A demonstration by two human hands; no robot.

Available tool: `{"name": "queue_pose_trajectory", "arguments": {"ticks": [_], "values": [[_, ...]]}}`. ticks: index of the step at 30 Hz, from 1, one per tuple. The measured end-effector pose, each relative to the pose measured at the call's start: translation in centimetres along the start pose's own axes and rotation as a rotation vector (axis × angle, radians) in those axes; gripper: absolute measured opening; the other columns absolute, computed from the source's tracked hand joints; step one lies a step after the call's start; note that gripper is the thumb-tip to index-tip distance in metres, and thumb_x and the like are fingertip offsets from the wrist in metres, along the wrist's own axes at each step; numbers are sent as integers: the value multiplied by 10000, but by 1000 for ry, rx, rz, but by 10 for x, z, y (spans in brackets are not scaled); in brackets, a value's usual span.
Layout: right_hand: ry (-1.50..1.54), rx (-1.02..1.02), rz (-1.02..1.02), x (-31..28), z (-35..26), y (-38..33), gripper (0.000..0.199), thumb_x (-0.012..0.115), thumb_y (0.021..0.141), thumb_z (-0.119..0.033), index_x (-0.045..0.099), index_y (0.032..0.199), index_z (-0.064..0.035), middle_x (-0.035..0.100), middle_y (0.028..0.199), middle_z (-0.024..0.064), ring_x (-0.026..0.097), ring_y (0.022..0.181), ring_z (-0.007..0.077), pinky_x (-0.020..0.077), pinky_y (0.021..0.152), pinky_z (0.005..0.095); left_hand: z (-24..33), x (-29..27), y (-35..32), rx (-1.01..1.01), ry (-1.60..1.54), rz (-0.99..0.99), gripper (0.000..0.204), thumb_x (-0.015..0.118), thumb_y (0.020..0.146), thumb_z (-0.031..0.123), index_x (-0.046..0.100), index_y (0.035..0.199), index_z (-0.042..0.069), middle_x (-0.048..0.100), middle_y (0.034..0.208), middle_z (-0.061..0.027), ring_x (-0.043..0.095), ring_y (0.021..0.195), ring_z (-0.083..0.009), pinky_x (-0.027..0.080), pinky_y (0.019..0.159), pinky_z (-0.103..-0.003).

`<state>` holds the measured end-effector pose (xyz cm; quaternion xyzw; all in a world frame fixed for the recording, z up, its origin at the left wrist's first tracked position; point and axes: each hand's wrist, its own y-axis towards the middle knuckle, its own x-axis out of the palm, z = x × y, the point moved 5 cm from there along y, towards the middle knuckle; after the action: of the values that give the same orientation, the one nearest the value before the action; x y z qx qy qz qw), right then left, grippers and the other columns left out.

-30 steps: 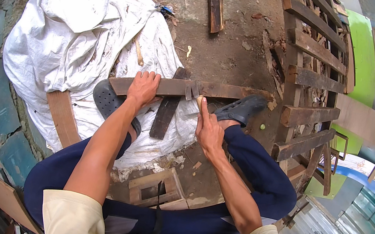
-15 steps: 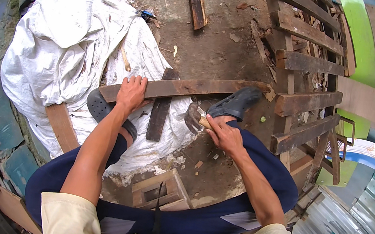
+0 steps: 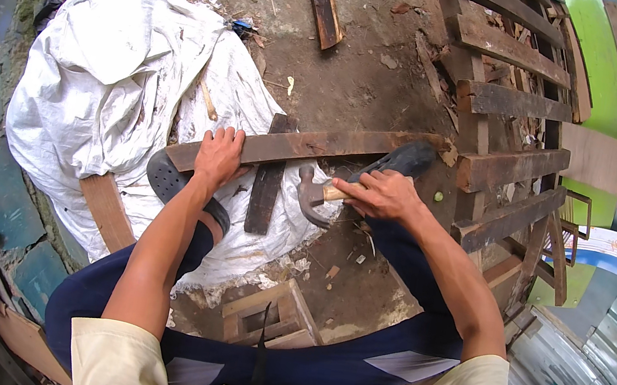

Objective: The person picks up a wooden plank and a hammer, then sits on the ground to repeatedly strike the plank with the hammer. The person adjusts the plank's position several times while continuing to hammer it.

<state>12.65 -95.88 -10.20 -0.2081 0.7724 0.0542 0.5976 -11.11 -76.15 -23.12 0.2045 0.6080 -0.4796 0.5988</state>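
Head view: our left hand point(image 3: 220, 152) is palm down near the left end of a long brown plank point(image 3: 325, 145), fingers over its top, grip clamped on it. Left arm is nearly straight. Our right hand point(image 3: 387, 196) has its grip closed around the handle of a claw hammer point(image 3: 311, 195), back of the hand up, elbow bent outward. Hammer head sits just on the near side of the plank; we can't tell if they touch.

Plank lies crosswise between our feet, over a dark batten point(image 3: 262, 199); its left end overlaps the left shoe point(image 3: 167, 175) in view, its right part passes behind the right shoe point(image 3: 412, 158). We have a crumpled white sheet point(image 3: 93, 67) under the batten, on bare dirt floor point(image 3: 374, 93).

Nearer us: small wooden frame point(image 3: 297, 309). Right side: slatted wooden rack point(image 3: 515, 167), green panel point(image 3: 601, 78), corrugated metal sheets point(image 3: 562, 382).
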Motion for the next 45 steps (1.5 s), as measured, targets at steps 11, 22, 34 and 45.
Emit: {"name": "queue_pose_trajectory", "arguments": {"ticks": [11,22,34,45], "values": [[13,65,-88,-1,32,-12,514,603,973,-401,502,1469,-311,608,784,50,654,624,246,508,499,365,-33,0,45,103,-63,-309,796,821,658,548,552,1197,29,686,1053,-195,687,988,-353,541,865,-445],[388,745,43,0,59,-7,463,574,992,-406,557,1410,-206,723,906,194,693,837,423,548,725,491,-46,-10,94,100,-291,-611,706,802,620,543,747,1064,-3,739,954,-224,718,892,-356,563,817,-427],[418,930,-117,-5,81,80,450,490,1014,-437,597,1329,-134,708,1002,262,651,1010,481,509,891,539,-32,-38,59,294,-5,157,579,611,891,609,602,1077,60,659,950,-137,680,928,-314,537,697,-451],[518,1019,-110,-1,126,103,482,504,1003,-434,627,1322,-94,722,994,230,688,985,416,526,886,497,-44,-55,127,355,-36,-187,777,635,768,775,666,871,5,695,786,-214,685,770,-426,553,730,-487]]}}
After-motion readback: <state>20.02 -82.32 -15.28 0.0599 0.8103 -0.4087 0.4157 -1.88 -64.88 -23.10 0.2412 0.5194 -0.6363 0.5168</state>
